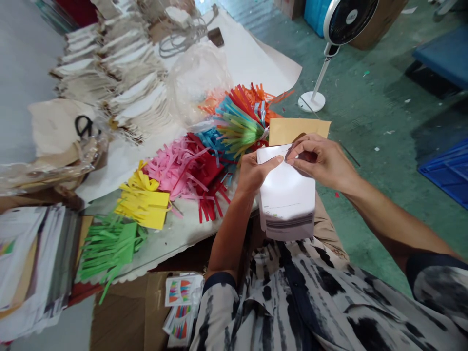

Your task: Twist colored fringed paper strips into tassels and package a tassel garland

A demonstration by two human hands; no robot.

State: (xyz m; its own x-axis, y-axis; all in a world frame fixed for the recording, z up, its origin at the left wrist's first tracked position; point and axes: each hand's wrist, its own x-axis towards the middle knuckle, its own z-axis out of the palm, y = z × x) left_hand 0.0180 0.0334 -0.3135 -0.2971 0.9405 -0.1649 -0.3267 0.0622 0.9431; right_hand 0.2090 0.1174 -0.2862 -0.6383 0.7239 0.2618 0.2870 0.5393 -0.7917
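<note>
My left hand (255,171) grips a white printed paper sheet (287,187) by its upper left corner, thumb on top. The sheet hangs over my lap, its lower part bent and shaded. My right hand (318,158) is closed in a pinch at the sheet's upper right, close to my left thumb. What sits between its fingertips is too small to make out. A tan card or envelope (302,129) lies just beyond the sheet, partly behind my right hand. Left of it is a multicoloured bundle of paper fringe (241,129).
Yellow (155,207), green (109,248) and pink fringed paper (175,168) lie along the table's front edge. Paper stacks (32,263) stand at left, bundled white pieces (120,73) farther back. A fan (321,73) stands on the floor, with a blue crate (448,170) at right.
</note>
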